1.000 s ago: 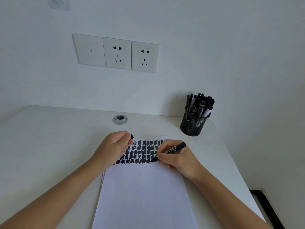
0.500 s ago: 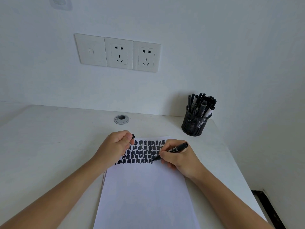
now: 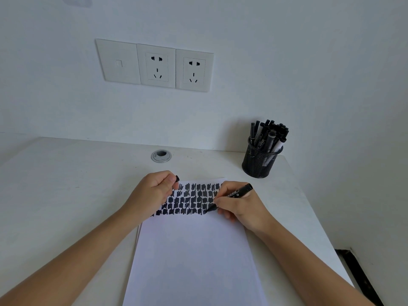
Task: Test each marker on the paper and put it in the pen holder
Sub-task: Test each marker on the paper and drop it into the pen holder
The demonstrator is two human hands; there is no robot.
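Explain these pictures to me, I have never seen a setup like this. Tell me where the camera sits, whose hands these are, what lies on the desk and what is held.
No machine here: a person works with two bare hands. Every picture comes from one camera worn on the person's head, looking forward and down, so the arms reach in from below. On the desk lies a sheet of paper, its far end filled with rows of black scribbles. At the back right stands a black mesh pen holder full of markers. The right hand grips a black marker, tip on the paper at the end of the bottom row. The left hand rests by the paper's far left corner and pinches a small black piece, probably the marker's cap.
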